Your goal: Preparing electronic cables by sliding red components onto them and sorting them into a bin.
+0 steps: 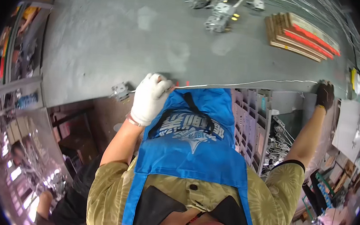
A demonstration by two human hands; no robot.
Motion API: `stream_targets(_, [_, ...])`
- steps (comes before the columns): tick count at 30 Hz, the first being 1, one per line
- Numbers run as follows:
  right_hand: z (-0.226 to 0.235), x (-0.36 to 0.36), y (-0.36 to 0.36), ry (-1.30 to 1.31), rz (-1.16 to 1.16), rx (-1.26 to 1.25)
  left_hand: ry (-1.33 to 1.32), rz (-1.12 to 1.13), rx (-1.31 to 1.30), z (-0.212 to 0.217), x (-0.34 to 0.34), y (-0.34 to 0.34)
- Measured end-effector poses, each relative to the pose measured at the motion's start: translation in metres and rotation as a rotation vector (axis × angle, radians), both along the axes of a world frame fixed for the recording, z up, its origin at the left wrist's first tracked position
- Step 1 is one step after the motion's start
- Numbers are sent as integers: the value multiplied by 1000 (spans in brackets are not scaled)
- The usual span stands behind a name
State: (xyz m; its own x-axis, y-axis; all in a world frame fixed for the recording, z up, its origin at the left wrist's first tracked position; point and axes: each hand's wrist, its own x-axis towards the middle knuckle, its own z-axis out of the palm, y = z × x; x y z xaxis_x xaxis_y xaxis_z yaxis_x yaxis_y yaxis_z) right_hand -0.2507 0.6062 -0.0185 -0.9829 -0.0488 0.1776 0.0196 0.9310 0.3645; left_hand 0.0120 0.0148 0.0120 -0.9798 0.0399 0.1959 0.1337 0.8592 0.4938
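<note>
My left hand, in a white glove, is closed on a thin white wire at the near edge of a grey table. The wire runs taut along that edge to my right hand, in a dark glove, which pinches its other end. Left of my left hand the wire ends in a small metal box fitting lying on the table edge. A blue apron hangs in front of me between my arms.
More metal box fittings with wires lie at the far side of the table. A stack of flat cardboard pieces with red strips sits at the far right. Grey compartment bins stand below the table. Another person is at the lower left.
</note>
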Motion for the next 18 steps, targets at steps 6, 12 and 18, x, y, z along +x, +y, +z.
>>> stream_targets(6, [-41, -20, 9, 147, -159, -397, -16, 11, -24, -11, 2, 1])
stream_targets(12, [29, -3, -67, -13, -215, -1840, 21, -6, -13, -14, 7, -1])
stream_targets(18, [45, -40, -51, -382, -264, -2338, 19, -42, 32, -15, 3, 1])
